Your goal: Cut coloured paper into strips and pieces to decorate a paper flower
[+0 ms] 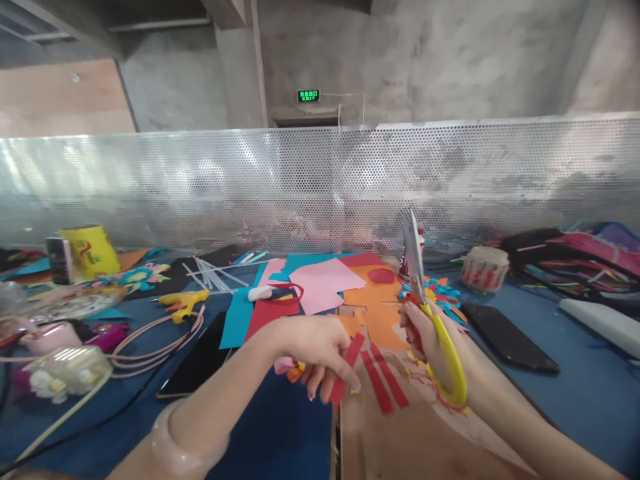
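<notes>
My left hand [323, 353] is closed on a red strip [356, 350], pinched between the fingers above the table. My right hand [425, 333] grips a pair of scissors [414, 257], blades pointing up and a yellow handle loop hanging beside the wrist. Two more red strips [377, 383] lie side by side on the brown board [400, 447], between my hands. Beyond them are orange sheets [383, 323], a pink sheet [325, 283] with a cut edge, and blue and red sheets. Small colourful cut pieces [440, 291] sit just behind my right hand.
On the left are a yellow glue gun [183, 303], a coiled pink cable [150, 347], a dark tablet [195, 363], glue sticks [210, 273] and a yellow can [93, 250]. To the right lie a black phone [510, 337] and a jar [484, 270]. A perforated metal panel [225, 180] closes the back.
</notes>
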Demonstrator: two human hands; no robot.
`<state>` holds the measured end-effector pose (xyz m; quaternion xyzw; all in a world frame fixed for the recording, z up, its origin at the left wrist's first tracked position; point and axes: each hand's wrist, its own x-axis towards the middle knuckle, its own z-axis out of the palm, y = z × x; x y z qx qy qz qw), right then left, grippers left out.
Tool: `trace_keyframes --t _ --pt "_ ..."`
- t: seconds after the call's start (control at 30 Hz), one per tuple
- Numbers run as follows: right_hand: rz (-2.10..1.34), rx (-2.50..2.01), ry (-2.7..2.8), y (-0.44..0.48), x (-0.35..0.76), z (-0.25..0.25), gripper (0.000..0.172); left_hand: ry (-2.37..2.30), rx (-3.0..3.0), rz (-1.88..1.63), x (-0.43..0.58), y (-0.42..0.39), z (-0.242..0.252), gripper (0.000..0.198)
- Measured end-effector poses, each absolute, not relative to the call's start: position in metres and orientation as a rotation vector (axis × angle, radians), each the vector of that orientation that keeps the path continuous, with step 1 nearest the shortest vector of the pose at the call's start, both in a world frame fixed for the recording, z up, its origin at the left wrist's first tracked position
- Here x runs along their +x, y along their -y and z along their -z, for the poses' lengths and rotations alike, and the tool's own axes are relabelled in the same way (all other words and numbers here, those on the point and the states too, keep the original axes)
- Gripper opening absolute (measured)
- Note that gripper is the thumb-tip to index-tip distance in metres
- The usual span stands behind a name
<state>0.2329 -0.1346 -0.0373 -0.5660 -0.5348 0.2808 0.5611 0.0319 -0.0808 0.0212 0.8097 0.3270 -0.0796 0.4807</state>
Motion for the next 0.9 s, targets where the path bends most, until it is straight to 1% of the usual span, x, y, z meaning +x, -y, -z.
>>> trace_keyframes --t 0.1,0.23,0.4,0.47,0.5,0.57,0.63,0.7,0.73,0.8,0.9 --pt "-0.806 -1.33 1.12 0.127 0.238 0.038 0.029 -0.814 1.964 0.389 0.044 0.08 -0.009 0.038" --pt "-0.839 -1.351 1.023 0.122 0.241 0.037 0.028 -0.762 1.931 0.666 0.058 0.075 0.01 0.041" --pt "-0.811 -1.351 1.04 0.126 0.239 0.031 0.024 -0.754 1.759 0.762 0.064 0.083 0.017 0.035" --pt "-0.806 -1.368 1.053 0.125 0.239 0.03 0.023 -0.825 1.804 0.783 0.063 0.09 0.013 0.039" --pt "-0.799 -1.376 1.06 0.125 0.239 0.03 0.022 -0.868 1.882 0.745 0.063 0.093 0.01 0.043" --pt "-0.78 -1.387 1.069 0.125 0.24 0.029 0.022 -0.965 2.196 0.412 0.063 0.098 0.007 0.048" --pt "-0.764 -1.384 1.086 0.125 0.24 0.028 0.023 -1.089 2.516 -0.056 0.066 0.1 0.007 0.041" --pt "-0.745 -1.374 1.12 0.127 0.24 0.027 0.024 -1.16 2.691 -0.328 0.072 0.101 0.012 0.031" --pt "-0.731 -1.368 1.136 0.127 0.239 0.026 0.025 -1.162 2.752 -0.357 0.076 0.102 0.015 0.03" --pt "-0.69 -1.355 1.161 0.128 0.237 0.025 0.027 -1.155 2.835 -0.298 0.081 0.105 0.022 0.034" --pt "-0.613 -1.333 1.191 0.131 0.234 0.024 0.031 -1.193 2.917 -0.234 0.084 0.113 0.029 0.049"
